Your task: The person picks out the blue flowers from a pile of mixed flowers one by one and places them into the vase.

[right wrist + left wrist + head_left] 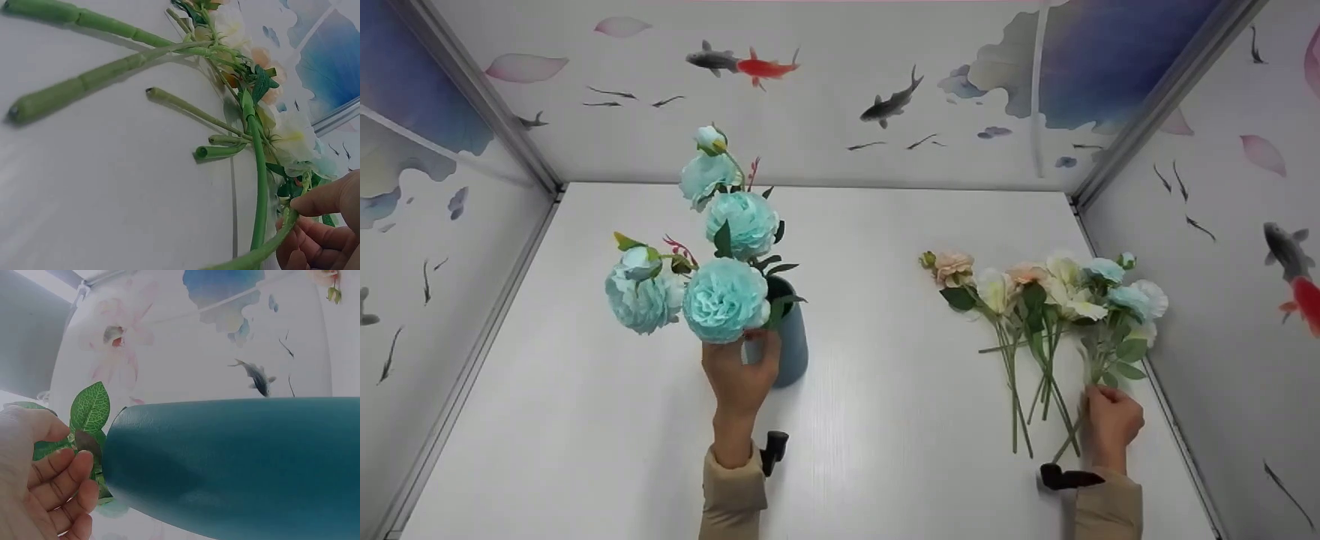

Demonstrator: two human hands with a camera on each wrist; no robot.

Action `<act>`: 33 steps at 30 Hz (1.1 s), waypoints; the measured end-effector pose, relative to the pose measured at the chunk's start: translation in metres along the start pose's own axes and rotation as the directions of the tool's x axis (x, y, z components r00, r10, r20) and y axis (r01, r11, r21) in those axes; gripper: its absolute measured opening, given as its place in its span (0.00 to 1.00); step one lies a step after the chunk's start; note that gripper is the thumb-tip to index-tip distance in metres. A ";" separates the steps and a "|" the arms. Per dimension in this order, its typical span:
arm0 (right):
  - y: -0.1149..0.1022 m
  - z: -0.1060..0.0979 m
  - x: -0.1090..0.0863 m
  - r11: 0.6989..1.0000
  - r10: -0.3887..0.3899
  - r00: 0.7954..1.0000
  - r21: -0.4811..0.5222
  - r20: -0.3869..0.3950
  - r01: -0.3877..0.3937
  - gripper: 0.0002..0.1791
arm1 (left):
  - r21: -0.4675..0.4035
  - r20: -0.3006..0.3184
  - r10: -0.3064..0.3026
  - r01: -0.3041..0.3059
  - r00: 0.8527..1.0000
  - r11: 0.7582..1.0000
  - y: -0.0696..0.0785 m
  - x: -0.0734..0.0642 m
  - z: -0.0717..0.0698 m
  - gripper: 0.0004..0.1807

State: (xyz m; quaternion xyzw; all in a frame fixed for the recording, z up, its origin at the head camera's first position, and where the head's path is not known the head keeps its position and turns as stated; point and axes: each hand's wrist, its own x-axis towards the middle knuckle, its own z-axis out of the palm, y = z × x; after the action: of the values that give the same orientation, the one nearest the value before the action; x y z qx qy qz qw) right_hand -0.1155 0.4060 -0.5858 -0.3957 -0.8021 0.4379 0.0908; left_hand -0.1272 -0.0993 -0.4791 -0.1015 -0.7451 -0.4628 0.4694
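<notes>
Turquoise artificial peonies (725,300) stand in a blue-grey vase (791,352), leaning left over its rim. At the vase mouth my left hand (741,371) pinches a peony's leafy stem; in the left wrist view, thumb and fingertips meet at the green leaves (90,408) beside the teal vase (236,461). The blooms partly hide these fingers in the head view. On the right, my right hand (1114,421) pinches a green stem (270,243) of an artificial flower at the right end of a row of loose flowers (1065,289), its thumb and fingers curled round the stem.
The loose peach, white and pale blue flowers lie on the white table (877,427) with stems toward me. Printed panels (825,135) wall the table at back and sides. A black wrist mount (1069,478) sits at the right cuff, another black mount (774,451) at the left.
</notes>
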 end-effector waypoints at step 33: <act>-0.025 0.007 -0.018 0.940 -0.081 0.979 0.313 -0.184 0.137 0.05 | -0.182 0.108 -0.007 0.027 0.994 0.983 0.006 -0.032 0.017 0.09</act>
State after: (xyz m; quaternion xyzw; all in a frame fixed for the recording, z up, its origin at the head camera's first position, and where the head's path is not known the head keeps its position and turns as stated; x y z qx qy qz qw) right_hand -0.1210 0.3811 -0.5667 -0.3658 -0.7293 0.5231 0.2464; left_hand -0.1174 -0.0739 -0.5031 -0.1628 -0.7243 -0.5273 0.4134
